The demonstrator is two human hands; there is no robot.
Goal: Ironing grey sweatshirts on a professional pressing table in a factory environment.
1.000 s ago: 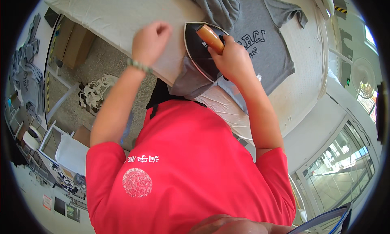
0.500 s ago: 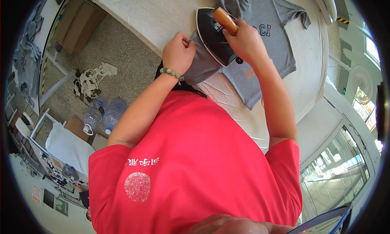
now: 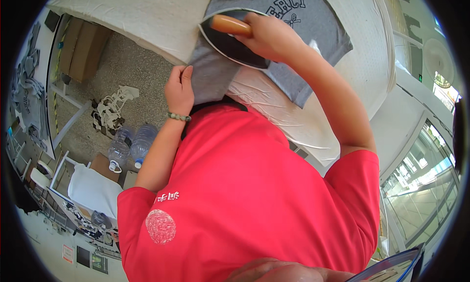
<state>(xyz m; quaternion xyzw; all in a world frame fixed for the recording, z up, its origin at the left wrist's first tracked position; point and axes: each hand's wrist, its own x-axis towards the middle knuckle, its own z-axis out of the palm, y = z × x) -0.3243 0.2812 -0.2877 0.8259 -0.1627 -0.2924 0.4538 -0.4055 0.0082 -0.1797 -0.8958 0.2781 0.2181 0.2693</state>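
My right hand (image 3: 271,36) is wrapped round the wooden handle of a black iron (image 3: 235,48), whose soleplate lies on a grey sweatshirt (image 3: 320,24). Dark lettering and a small bow print mark the garment's front. Beside the iron, one grey sleeve (image 3: 215,78) reaches toward the table's near left edge. Its end is pinched between the thumb and fingers of my left hand (image 3: 179,88), which wears a beaded bracelet. Part of the cloth under the iron is hidden.
The garment lies on a padded table covered in pale cloth (image 3: 147,24). On the floor to the left are a cardboard box (image 3: 88,49), white scraps (image 3: 115,105) and two large clear bottles (image 3: 142,142). A white-covered stand (image 3: 93,189) is at lower left; a fan (image 3: 438,59) stands at far right.
The iron has slid left along the sleeve and turned, its handle now pointing left. My left hand has moved left and down with the sleeve's end, and the view has shifted.
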